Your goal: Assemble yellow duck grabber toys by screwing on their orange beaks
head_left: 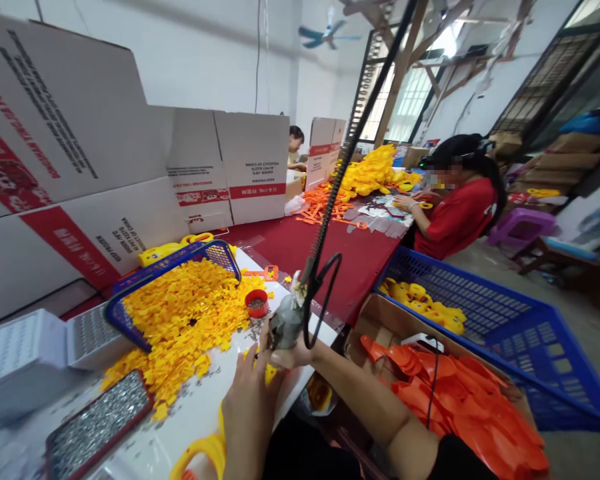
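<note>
A grey electric screwdriver (287,321) hangs upright from a coiled spring, and my right hand (296,355) is wrapped round its lower body. Just left of it, my left hand (250,393) is closed on a yellow plastic toy (207,450); the toy's looped end sticks out below the wrist, and a bit shows between the hands. The screwdriver's tip is hidden by my fingers. A small red cup (257,303) of screws stands beyond my hands. Many small yellow plastic pieces (190,320) spill from a tipped blue basket (173,257) onto the white tabletop (190,413).
A tray of metal pins (100,423) lies at the lower left, near white plastic containers (20,360). Right of me are a carton of orange parts (440,393) and a blue crate (530,353). Cardboard panels (250,167) edge the table. A co-worker in red (460,207) sits beyond.
</note>
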Available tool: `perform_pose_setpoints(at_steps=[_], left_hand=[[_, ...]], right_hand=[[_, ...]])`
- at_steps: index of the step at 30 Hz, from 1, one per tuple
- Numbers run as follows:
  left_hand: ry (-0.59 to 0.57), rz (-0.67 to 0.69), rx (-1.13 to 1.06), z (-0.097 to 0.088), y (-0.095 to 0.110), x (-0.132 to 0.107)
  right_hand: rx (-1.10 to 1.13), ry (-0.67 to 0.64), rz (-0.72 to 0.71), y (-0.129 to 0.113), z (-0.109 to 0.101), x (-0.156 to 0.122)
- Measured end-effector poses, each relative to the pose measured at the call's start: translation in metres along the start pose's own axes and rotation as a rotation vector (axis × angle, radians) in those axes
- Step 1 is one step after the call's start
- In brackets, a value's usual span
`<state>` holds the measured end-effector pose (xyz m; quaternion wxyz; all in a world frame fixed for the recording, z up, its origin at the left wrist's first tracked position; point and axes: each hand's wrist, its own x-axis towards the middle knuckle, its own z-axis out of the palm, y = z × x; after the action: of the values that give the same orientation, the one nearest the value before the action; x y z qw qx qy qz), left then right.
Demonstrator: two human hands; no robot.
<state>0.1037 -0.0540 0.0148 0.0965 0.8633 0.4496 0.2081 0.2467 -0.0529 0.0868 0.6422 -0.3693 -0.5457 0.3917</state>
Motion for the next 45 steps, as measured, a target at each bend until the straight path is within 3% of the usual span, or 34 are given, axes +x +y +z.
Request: perform_pose_setpoints(at_steps=[3, 8, 12, 16, 22, 27, 29, 32, 36, 38, 40, 45], left_hand=[[-0.022, 0.038, 0.011, 0.002, -0.007, 0.0], [-0.046, 0.101, 0.013, 0.006, -0.02, 0.001], [0.001, 0.125, 0.077, 0.011, -0.022, -0.004], [0.127, 0.141, 0.123, 0.012, -0.018, -0.007], [0.306, 0.324, 0.233, 0.009, -0.007, -0.003], [0.446, 0.471, 0.016, 0.004, -0.002, -0.006], [0.32, 0.416, -0.02, -0.006, -0.012, -0.006], [0.076, 0.142, 0.04, -0.033, -0.052, -0.006], [-0.005, -0.214, 0.174, -0.067, -0.121, -0.012], [-0.06, -0.305, 0.217, -0.072, -0.141, -0.017], [-0.099, -0.34, 0.235, -0.07, -0.147, -0.02], [-0.106, -0.349, 0.205, -0.061, -0.141, -0.021]], right_hand=[[0.086, -0.209, 0.051, 0.008, -0.004, 0.003], [0.16, -0.437, 0.108, 0.016, -0.01, 0.008], [0.245, -0.523, 0.163, 0.013, -0.008, 0.009], [0.336, -0.303, 0.068, 0.007, -0.007, 0.013], [0.349, 0.117, -0.133, -0.014, -0.017, 0.019], [0.313, 0.237, -0.159, -0.027, -0.026, 0.012], [0.302, 0.249, -0.144, -0.03, -0.029, 0.006], [0.289, 0.254, -0.116, -0.035, -0.033, -0.002], [0.204, 0.328, -0.13, -0.038, -0.036, -0.006], [0.185, 0.343, -0.15, -0.038, -0.033, -0.005], [0.182, 0.329, -0.166, -0.037, -0.025, -0.002], [0.187, 0.298, -0.173, -0.035, -0.007, 0.001]])
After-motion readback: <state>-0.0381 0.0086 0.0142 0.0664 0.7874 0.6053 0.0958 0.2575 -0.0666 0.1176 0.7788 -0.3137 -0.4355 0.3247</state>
